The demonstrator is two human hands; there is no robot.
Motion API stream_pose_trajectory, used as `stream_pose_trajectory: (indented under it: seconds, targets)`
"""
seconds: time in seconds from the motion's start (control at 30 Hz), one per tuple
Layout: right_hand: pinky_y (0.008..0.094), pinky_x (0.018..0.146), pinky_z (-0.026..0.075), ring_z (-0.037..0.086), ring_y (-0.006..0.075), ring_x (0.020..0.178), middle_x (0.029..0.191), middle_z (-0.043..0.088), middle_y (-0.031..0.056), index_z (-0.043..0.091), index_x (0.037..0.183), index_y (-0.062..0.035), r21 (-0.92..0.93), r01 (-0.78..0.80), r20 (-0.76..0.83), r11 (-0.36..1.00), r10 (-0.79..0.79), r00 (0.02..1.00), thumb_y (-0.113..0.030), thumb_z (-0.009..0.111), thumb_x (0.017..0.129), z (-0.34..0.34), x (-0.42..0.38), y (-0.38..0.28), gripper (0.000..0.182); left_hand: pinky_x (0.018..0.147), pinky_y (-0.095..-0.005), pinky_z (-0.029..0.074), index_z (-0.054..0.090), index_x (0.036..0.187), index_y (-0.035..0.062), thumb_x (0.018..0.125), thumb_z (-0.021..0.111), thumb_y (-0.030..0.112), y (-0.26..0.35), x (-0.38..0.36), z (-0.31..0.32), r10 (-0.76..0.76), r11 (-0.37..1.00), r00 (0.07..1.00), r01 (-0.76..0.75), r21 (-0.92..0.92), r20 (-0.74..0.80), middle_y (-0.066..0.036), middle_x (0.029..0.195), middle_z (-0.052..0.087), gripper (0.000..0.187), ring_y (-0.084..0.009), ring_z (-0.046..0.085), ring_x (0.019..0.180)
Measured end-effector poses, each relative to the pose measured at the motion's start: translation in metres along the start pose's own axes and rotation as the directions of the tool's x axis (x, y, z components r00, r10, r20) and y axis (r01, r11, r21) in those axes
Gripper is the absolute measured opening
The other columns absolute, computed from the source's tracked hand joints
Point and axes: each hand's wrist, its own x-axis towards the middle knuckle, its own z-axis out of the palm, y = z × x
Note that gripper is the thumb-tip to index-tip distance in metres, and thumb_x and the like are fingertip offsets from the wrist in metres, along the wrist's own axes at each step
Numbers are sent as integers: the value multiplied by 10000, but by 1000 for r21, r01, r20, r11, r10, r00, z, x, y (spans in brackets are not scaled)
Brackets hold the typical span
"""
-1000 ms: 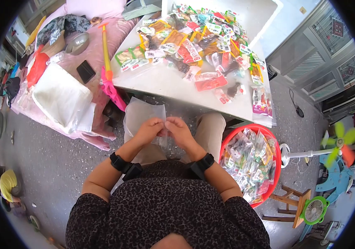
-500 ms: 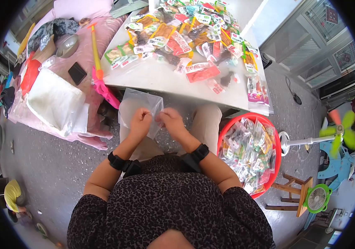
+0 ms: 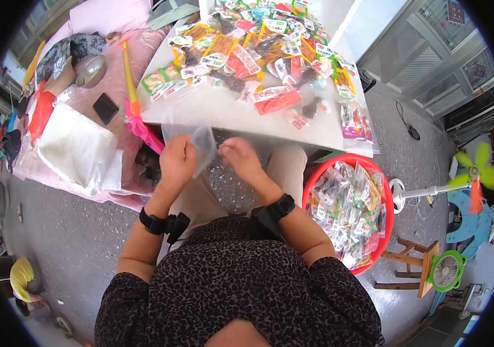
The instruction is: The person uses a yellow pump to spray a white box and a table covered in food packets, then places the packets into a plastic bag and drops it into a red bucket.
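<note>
A clear plastic bag (image 3: pixel 202 144) hangs from my left hand (image 3: pixel 177 159), whose fingers are closed on it. The bag's upper part reaches the front edge of the white table (image 3: pixel 218 113). My right hand (image 3: pixel 241 160) is just right of the bag, its fingers curled in; a small gap shows between its fingertips and the bag, and I see nothing in it. On the table beyond lie many small food packets (image 3: pixel 238 61) in a loose heap, with a red packet (image 3: pixel 276 99) nearest the front.
A red basin (image 3: pixel 387 214) full of bagged packets stands right of my legs. Beside it are a white-stemmed fan (image 3: pixel 474 172) and a wooden stool (image 3: pixel 411 269) with a green fan (image 3: pixel 448 270). Left is a pink-covered bed (image 3: pixel 21 159) with a white sheet (image 3: pixel 76 144). A person in yellow (image 3: pixel 21 277) is far left.
My left hand has moved left and slightly up with the bag. My right hand has parted from the bag and risen slightly. The fan blades have turned.
</note>
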Motion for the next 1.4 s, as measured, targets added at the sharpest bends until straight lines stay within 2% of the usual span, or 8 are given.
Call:
stream_pose_trajectory:
  seconds: [0.07,0.13,0.37,0.67,0.9,1.1,1.3,1.4]
  targets:
    - [279,650,439,532,189,751,851,543,92,502,916,-14,-535,344,-51,772,-436,898,-75,538,745,-25,3,-22,185,554,-358,420,535,821,4,683,502,35,4,26,-18,92,988,993,-81,133,-78,-141,691,518,145,-301,510,618]
    - [337,734,420,515,314,834,889,532,145,502,946,-13,-794,353,-71,496,-651,755,-11,519,692,-67,13,-30,254,533,-358,418,540,820,11,665,513,31,8,47,-26,190,955,976,-157,252,-109,-134,684,515,159,-289,507,596]
    - [486,826,306,356,263,1095,1105,424,119,498,1015,-91,-994,-96,-54,-55,-511,858,-72,529,640,-190,22,-30,376,491,-346,419,491,713,60,637,527,82,-10,63,31,252,887,958,-284,364,134,-86,633,476,86,-257,514,568]
    - [458,789,349,459,264,974,953,510,111,536,891,-82,-975,135,209,-177,-517,830,-73,518,694,-195,46,-47,198,575,-417,421,472,742,44,708,448,123,-20,42,119,-65,985,936,5,172,345,-141,710,516,90,-326,519,647]
    - [403,591,395,492,376,697,741,518,197,490,837,4,-866,310,81,393,-502,861,-99,465,789,-153,53,-92,117,633,-406,405,485,787,44,734,430,136,-22,42,127,-163,986,920,145,78,356,-144,743,520,120,-318,511,729]
    - [399,647,411,512,353,729,766,539,191,503,819,-18,-885,310,298,347,-89,951,-149,447,760,-123,83,-69,155,665,-422,400,487,797,57,735,418,152,-23,45,123,-192,979,915,202,8,356,-147,777,531,132,-321,512,766]
    - [384,659,409,538,304,751,803,552,193,539,816,-7,-877,406,454,257,166,876,-169,464,712,-106,113,-54,207,643,-405,403,477,764,43,731,432,131,-22,40,124,-136,990,932,141,10,337,-143,734,518,104,-316,504,732]
    - [351,621,424,545,277,709,777,572,130,559,768,-19,-806,351,487,476,197,851,-165,469,718,-86,100,-80,179,620,-413,411,477,757,47,730,437,137,-10,41,115,-102,994,927,80,75,361,-143,726,520,102,-320,509,701]
